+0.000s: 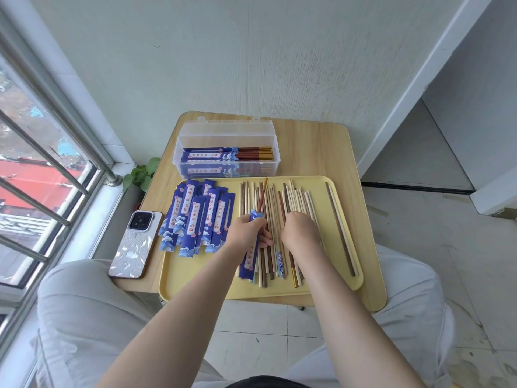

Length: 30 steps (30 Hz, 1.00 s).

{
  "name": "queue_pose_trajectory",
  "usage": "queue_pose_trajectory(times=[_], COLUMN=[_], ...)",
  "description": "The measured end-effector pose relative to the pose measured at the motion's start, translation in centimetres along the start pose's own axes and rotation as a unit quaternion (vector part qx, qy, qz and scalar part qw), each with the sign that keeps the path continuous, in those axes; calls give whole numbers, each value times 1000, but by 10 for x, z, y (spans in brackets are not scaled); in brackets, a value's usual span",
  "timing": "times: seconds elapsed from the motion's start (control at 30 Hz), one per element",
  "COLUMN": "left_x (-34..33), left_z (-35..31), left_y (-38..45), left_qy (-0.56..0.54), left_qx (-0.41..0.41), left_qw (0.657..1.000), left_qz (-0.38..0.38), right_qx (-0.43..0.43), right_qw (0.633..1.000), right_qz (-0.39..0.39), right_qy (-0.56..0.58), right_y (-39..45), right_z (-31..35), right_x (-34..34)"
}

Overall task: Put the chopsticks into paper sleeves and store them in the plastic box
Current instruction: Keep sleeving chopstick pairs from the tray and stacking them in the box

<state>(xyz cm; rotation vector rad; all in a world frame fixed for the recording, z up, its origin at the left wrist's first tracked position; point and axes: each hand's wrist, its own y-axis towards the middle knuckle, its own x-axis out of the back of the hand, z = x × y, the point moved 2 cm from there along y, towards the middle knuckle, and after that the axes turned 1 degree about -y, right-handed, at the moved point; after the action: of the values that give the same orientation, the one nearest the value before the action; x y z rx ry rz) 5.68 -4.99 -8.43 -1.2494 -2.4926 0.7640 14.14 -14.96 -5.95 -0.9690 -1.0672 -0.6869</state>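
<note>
My left hand (246,233) grips a blue paper sleeve (249,259) with one reddish-brown chopstick (262,195) sticking out of its top. My right hand (300,229) rests on the pile of loose chopsticks (279,203) on the yellow tray (201,278), fingers curled down among them; I cannot tell whether it holds one. Several empty blue sleeves (195,217) lie fanned on the tray's left side. The clear plastic box (226,147) stands open behind the tray and holds several sleeved chopsticks.
A phone (136,243) lies on the wooden table (321,152) left of the tray. Two long chopsticks (340,228) lie apart at the tray's right. A small green plant (142,173) sits by the window rail. My knees flank the table.
</note>
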Motion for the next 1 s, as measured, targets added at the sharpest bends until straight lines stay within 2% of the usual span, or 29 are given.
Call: queue_pose_trajectory(times=[0.17, 0.4, 0.53, 0.67, 0.8, 1.0], left_x=[0, 0, 1, 0, 2, 6], left_z=[-1, 0, 0, 0, -1, -8], left_y=[0, 1, 0, -1, -2, -8], left_qy=[3, 5, -1, 0, 0, -66], left_qx=[-3, -3, -1, 3, 6, 1], left_qw=[1000, 1000, 1000, 1000, 1000, 996], left_qz=[-1, 3, 1, 1, 3, 62], right_qx=[-2, 4, -13, -36, -17, 53], right_qw=[1000, 997, 998, 998, 982, 910], right_qz=[5, 34, 34, 12, -13, -5], right_qy=[1, -71, -48, 50, 186, 412], right_y=[-2, -8, -10, -8, -2, -6], right_z=[0, 4, 4, -1, -4, -10], right_x=[0, 3, 0, -5, -1, 34])
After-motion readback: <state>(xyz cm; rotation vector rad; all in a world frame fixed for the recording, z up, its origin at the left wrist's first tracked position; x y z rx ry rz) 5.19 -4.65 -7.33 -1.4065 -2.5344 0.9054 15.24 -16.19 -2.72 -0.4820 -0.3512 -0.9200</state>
